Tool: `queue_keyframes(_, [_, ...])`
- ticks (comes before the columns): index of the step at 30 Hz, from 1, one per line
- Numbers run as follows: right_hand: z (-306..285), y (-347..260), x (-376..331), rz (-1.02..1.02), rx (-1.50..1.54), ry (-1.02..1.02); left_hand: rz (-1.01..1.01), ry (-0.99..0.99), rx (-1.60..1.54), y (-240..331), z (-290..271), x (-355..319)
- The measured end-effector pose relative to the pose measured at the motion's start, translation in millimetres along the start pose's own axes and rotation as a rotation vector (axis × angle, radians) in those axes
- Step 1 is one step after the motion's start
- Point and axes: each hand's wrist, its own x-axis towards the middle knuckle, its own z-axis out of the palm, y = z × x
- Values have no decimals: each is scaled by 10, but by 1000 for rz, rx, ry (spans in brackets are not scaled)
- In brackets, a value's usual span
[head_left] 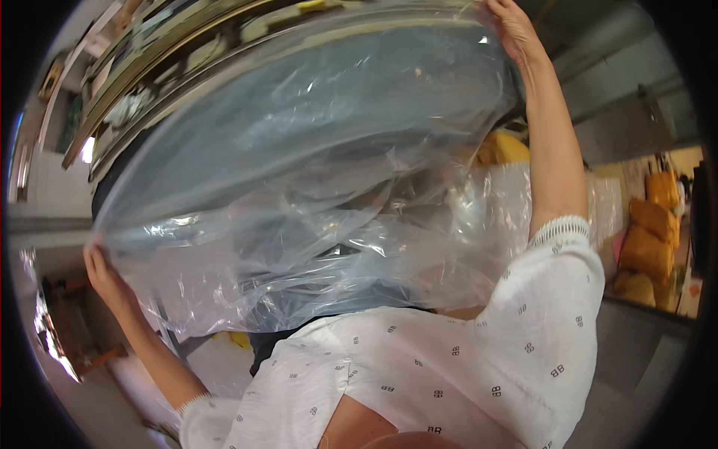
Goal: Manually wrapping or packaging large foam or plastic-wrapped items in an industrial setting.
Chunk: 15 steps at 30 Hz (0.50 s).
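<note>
Upper left is basically all long brownish rails point(97, 123) running on a slant — the lens bows them a bit. Just left of those there's a pale shelf-like unit point(57, 118), kinda blurry. Over on the right it's a flat grey panel point(621, 135), can't tell if wall or door, with orange bundles point(648, 251) piled lower down. Lower left has a bright streak of light point(51, 343) — pretty blown out.

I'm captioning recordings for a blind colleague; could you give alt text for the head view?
A person's left hand and right hand stretch a large, clear, wrinkled plastic sheet between them, the right at the picture's upper edge. Below is the person's white short-sleeved shirt with small dark prints; bulky orange bundles show at far right.
</note>
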Motion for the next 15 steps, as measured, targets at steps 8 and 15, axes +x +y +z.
queue_keyframes(8, [447, 974, 364, -363, -278, 298, 174, 100, 594, -1008, 454, 1286])
queue_keyframes(15, [331, 1058, 659, -298, -521, 321, 190, 36, 430, -1079, 759, 1743])
